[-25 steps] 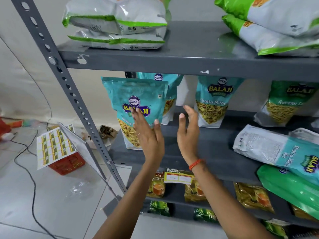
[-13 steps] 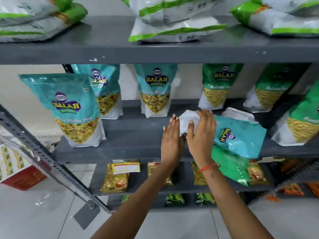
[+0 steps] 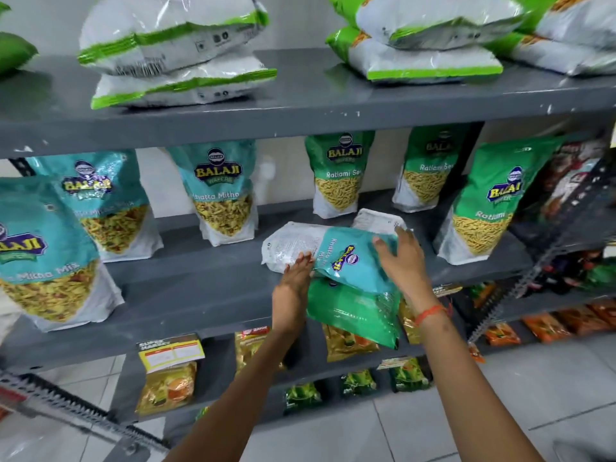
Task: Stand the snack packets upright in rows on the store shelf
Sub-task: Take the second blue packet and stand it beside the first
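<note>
A teal Khatta Mitha packet lies on its side on the grey middle shelf, on top of a green packet that overhangs the shelf's front edge. My left hand grips the teal packet's near left edge. My right hand holds its right end from above. Another flat packet shows behind them. Teal packets stand upright at the left and middle of the shelf; green Ratlami Sev packets stand at the right.
The top shelf carries stacked white-and-green bags. Lower shelves hold small yellow packets and green ones. A perforated steel upright crosses the lower left. White floor tiles lie below.
The view shifted right along the shelf. Both hands left the upright teal packet at the left, reached the lying pile, and now grip the teal packet on top.
</note>
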The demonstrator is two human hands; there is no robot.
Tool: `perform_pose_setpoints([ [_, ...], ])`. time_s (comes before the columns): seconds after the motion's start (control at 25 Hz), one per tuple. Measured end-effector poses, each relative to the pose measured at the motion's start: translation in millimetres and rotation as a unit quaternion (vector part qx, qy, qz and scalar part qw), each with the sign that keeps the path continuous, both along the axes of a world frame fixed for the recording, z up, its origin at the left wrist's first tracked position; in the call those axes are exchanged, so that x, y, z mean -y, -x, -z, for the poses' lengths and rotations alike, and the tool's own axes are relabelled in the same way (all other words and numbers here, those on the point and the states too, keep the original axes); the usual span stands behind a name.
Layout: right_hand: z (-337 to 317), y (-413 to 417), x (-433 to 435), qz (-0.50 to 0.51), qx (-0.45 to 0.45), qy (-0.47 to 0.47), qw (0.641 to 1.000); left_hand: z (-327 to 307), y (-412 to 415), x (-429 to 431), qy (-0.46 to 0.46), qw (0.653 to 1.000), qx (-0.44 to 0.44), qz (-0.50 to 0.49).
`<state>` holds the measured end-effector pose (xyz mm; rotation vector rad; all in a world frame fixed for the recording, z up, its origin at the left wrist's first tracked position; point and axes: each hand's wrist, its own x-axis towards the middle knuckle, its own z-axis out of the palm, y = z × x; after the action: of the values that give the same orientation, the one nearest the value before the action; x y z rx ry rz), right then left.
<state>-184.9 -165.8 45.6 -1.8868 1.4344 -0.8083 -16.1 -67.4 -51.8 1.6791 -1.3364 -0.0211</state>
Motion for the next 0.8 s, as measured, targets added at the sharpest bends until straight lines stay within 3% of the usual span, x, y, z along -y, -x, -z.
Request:
perform_pose_setpoints([
  [0.04,2.4,0.2,2.5,0.048,0.149,-0.017,0.988,-3.9,-2.7,0.4,0.022,0.999,-0.044,-0.007],
  [0.12,7.9,-3.2,1.6,0.143,0.392,-0.051,0.907,-15.5,-11.2,0.2,0.059,0.989,-0.134,-0.033],
  [0.2,13.1,-18.3,5.4,0.155,0.525,-0.135,0.826,-30.6,-26.8,1.2,0.067,0.973,-0.206,-0.078],
  [0.24,15.2,-32.5,7.7,0.118,0.552,-0.194,0.802,-37.6,-36.6,2.2,0.068,0.963,-0.247,-0.088],
  [0.32,16.5,-69.2,6.8,-0.012,0.509,-0.276,0.815,-50.1,-55.3,2.0,0.094,0.931,-0.348,-0.058],
  [0.4,16.2,-101.9,5.8,-0.116,0.449,-0.288,0.838,-58.8,-71.2,1.2,0.116,0.884,-0.453,-0.027],
  [0.52,19.6,-123.4,4.6,-0.133,0.395,-0.230,0.879,-65.3,-90.8,-11.6,0.095,0.840,-0.532,-0.044],
  [0.64,31.4,-119.9,-12.8,-0.125,0.373,-0.187,0.900,-72.1,-98.4,-41.2,0.073,0.835,-0.543,-0.052],
  [0.8,33.1,-104.7,-61.4,-0.075,0.420,-0.151,0.892,-86.6,-90.8,-86.6,0.032,0.849,-0.525,-0.043],
])
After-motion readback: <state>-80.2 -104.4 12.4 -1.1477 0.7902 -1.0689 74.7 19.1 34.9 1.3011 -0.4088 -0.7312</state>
